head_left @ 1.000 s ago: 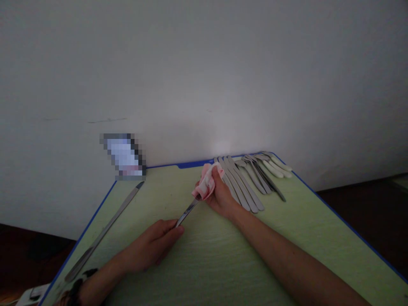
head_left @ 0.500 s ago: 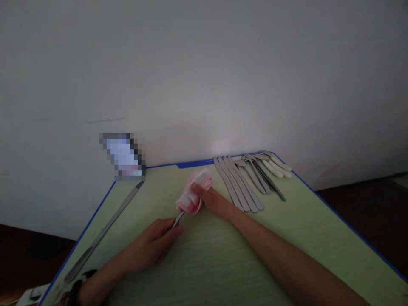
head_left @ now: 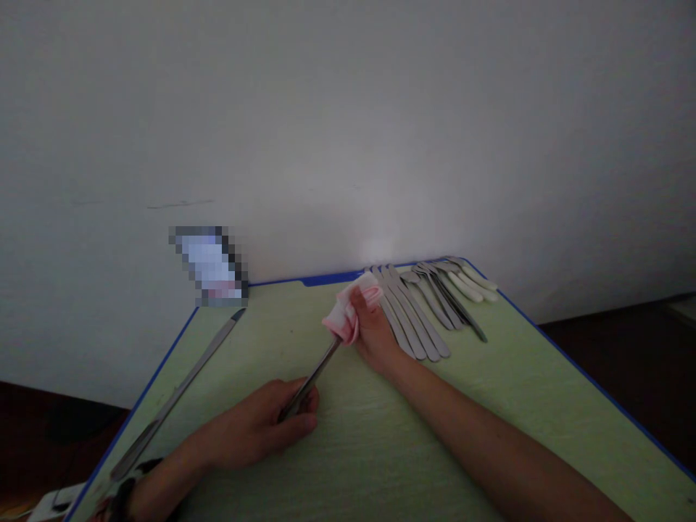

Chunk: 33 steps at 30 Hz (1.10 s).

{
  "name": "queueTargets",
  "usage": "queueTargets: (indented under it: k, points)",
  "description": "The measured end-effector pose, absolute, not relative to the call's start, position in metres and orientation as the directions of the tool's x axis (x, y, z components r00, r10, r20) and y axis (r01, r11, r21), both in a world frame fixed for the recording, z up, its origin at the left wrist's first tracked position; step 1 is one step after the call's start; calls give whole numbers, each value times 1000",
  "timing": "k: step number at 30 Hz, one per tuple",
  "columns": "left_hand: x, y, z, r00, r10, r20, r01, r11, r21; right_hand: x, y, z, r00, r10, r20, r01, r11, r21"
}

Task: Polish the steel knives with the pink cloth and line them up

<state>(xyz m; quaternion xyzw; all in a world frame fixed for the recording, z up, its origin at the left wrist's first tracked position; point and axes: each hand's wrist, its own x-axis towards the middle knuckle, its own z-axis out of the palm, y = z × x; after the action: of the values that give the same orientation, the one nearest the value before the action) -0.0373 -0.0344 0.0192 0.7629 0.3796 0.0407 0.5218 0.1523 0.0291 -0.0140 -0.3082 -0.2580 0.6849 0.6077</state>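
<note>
My left hand (head_left: pixel 264 424) is closed around the lower part of a slim metal piece of cutlery (head_left: pixel 320 368), tilted up and away to the right. A pink and white cloth (head_left: pixel 341 310) is wrapped over its far end, so I cannot tell its kind. My right hand (head_left: pixel 376 335) grips this cloth, thumb on top. Close to the right hand's far side lie several metal knives (head_left: pixel 416 322) side by side, their upper ends partly behind the cloth. Left of my left hand, a table knife (head_left: pixel 209 351) lies slanting along the table, its lower end meeting another metal piece (head_left: pixel 135 449).
Spoons (head_left: pixel 435 304) and dark slender utensils (head_left: pixel 462 312) lie right of the knives, with white-handled cutlery (head_left: pixel 472 291) beyond. A blurred phone-like screen (head_left: pixel 209 264) leans on the wall (head_left: pixel 348 130) at the back left. The green table (head_left: pixel 516 406) has a blue edge.
My right hand and the cloth have moved up and right, away from my left hand, baring more of the metal shaft. My left hand has shifted slightly lower and turned, its fingers showing more.
</note>
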Motion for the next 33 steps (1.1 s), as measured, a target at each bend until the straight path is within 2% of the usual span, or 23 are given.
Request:
queueTargets:
  k: [3,5,8,13,17,21,26,29,33]
  points:
    - [-37,-36,17,691,590,-417,560,-72,826,152,31,-10,50,990,-133,-705,-59,-707]
    - [-36,-37,13,639,639,-428,597,-61,800,152,30,-9,43,992,-121,-710,-55,-702]
    - [-34,-38,7,594,718,-362,619,-121,776,152,28,-12,-30,996,-80,-658,-80,-749]
    - [-35,-38,2,593,723,-356,604,-106,790,152,22,-12,-183,983,-5,-400,-79,-913]
    - [-34,-38,4,563,751,-345,623,-111,774,153,19,-8,-224,974,8,-331,-68,-941]
    - [-30,-38,13,542,749,-380,644,-80,760,152,22,-9,-215,976,-37,-454,-133,-881]
    - [-43,-40,17,546,687,-481,673,-17,740,154,32,-10,-95,983,-155,-722,-175,-669]
    - [-52,-39,12,578,626,-523,634,59,771,157,36,-9,-60,977,-204,-772,-175,-611]
    - [-55,-36,9,580,616,-533,577,152,803,160,36,-6,-61,976,-210,-812,-171,-559]
